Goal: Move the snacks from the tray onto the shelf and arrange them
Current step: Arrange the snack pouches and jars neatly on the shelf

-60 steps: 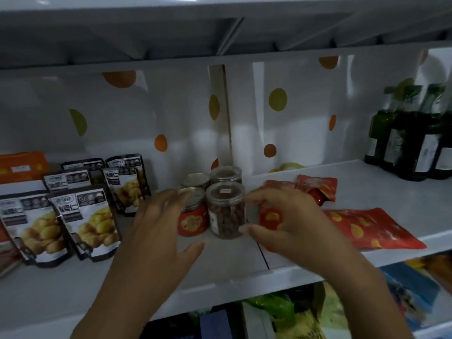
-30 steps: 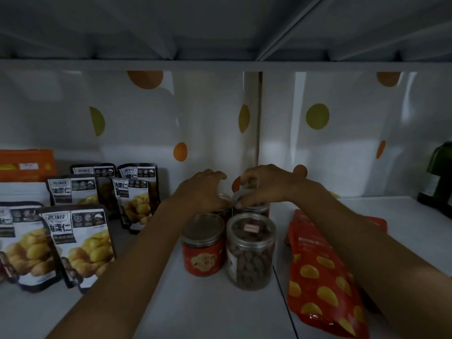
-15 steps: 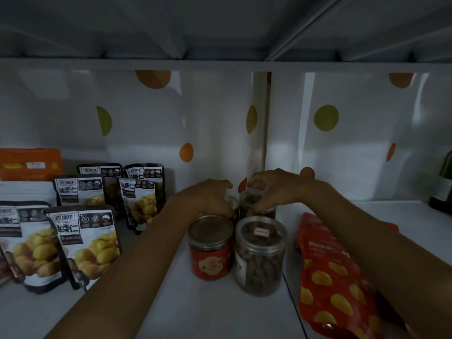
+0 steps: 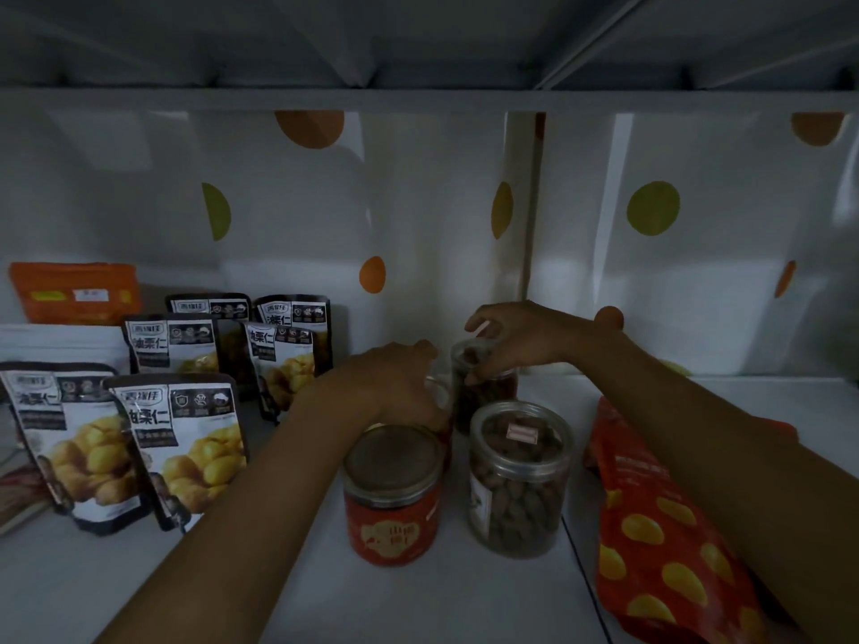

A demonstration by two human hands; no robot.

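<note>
With the left hand point(image 4: 395, 388) curled over the rear red jar point(image 4: 439, 397) and the right hand point(image 4: 525, 341) pinching the rear nut jar point(image 4: 488, 392) behind the front red jar point(image 4: 393, 495), both are best nudged level and upright.

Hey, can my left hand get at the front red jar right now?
Probably yes. The left hand sits just behind the red jar, whose lid is uncovered, with nothing between them. It would first need to let go of the back jar it holds.

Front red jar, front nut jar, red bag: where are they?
front red jar point(image 4: 393, 527), head view, on its red label.
front nut jar point(image 4: 520, 504), head view, on its clear side.
red bag point(image 4: 660, 564), head view, on its front.
</note>
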